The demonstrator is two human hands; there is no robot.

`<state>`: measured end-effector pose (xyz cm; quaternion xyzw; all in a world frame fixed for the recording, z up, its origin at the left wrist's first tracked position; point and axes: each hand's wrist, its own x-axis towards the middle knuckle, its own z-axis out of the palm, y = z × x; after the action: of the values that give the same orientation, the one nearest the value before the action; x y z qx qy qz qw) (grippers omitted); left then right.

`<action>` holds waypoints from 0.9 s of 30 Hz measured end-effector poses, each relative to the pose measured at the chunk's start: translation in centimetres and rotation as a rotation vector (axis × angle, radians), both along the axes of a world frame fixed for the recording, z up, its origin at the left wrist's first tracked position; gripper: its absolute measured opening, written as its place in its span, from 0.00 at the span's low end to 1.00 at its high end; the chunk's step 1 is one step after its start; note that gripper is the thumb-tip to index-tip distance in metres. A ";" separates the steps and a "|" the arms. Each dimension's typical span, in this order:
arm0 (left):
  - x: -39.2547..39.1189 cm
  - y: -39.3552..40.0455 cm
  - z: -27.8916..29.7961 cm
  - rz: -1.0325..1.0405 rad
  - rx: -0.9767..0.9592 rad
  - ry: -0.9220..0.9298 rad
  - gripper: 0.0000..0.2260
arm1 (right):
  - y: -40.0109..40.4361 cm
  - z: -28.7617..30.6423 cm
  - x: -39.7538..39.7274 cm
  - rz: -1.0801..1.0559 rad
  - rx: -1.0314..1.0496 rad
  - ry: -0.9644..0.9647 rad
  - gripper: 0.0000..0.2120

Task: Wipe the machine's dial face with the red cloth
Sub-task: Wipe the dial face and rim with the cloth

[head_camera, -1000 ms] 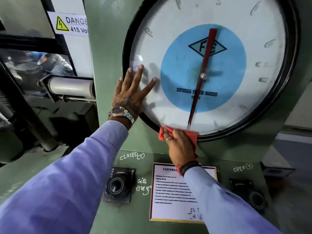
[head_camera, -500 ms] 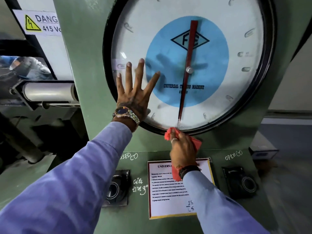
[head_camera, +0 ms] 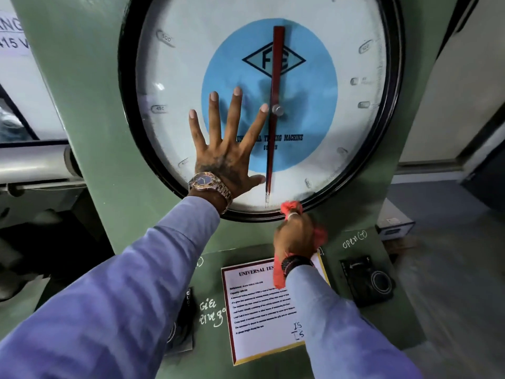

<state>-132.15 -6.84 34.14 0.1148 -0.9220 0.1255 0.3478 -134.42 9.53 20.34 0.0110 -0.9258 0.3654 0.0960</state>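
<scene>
A large round dial face (head_camera: 355,138) with a black rim, a blue centre disc and a red pointer fills the green machine's upper front. My left hand (head_camera: 226,149) lies flat on the glass with fingers spread, left of the pointer, a watch on its wrist. My right hand (head_camera: 296,236) is closed around the red cloth (head_camera: 291,207), whose bunched tip presses on the dial's bottom rim just right of the pointer's tip. More cloth hangs below the wrist.
Below the dial, the sloped green panel carries a framed instruction sheet (head_camera: 262,318), a black knob (head_camera: 367,280) marked "open" at the right and another knob (head_camera: 180,324) at the left, partly behind my sleeve. A grey cylinder (head_camera: 32,165) juts out at the left.
My left hand slid from the dial's left edge toward the centre. The right hand with the cloth moved right along the bottom rim. The view shifted closer.
</scene>
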 end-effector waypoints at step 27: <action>-6.4 4.2 4.8 -0.079 0.024 0.120 0.67 | 5.2 4.1 -8.4 -0.109 -0.111 0.015 0.24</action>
<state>-138.52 -2.62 38.96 0.0898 -0.9047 0.0935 0.4057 -142.80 14.77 24.39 -0.0418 -0.9026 0.4103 0.1233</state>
